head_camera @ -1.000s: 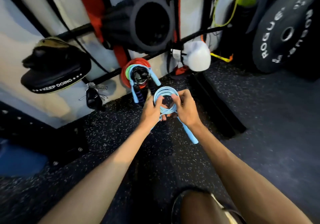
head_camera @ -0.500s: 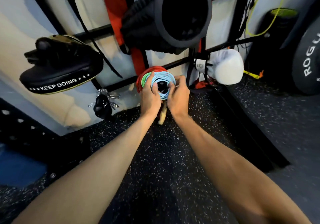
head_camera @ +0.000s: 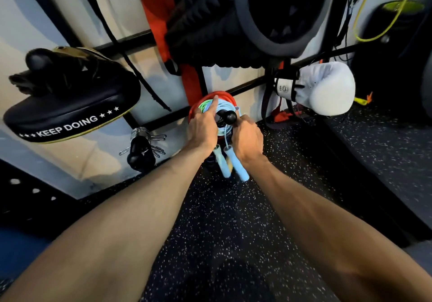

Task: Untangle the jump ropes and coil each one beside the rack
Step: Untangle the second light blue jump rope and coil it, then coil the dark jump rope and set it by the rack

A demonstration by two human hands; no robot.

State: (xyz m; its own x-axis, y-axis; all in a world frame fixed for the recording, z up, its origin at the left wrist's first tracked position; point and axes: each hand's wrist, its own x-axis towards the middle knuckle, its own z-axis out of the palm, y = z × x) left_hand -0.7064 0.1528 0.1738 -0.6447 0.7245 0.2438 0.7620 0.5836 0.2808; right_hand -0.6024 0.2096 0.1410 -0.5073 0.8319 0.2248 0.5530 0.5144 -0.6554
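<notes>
While the light-blue jump rope (head_camera: 226, 105) hangs coiled around the black knobbed peg (head_camera: 228, 117) of the wall rack (head_camera: 126, 41), both hands are on it. The left grip (head_camera: 203, 127), just left of the peg, is released: its index finger lies straight up across the coil and presses it against the red coil (head_camera: 225, 96) and green coil (head_camera: 203, 104) behind. The right grip (head_camera: 247, 138), just right of the peg, is clenched on the coil's right edge, knuckles toward the camera. Below the peg the rope's two pale blue handles (head_camera: 236, 165) hang side by side between the wrists, above the speckled rubber floor (head_camera: 233, 220). Well left of the peg sits a black focus mitt (head_camera: 70, 105) lettered KEEP DOING, with a cluster of spring collars (head_camera: 142, 138) under it. Right of the peg hangs a white boxing glove (head_camera: 327, 89), and above the peg a ridged black foam roller (head_camera: 210, 25).
</notes>
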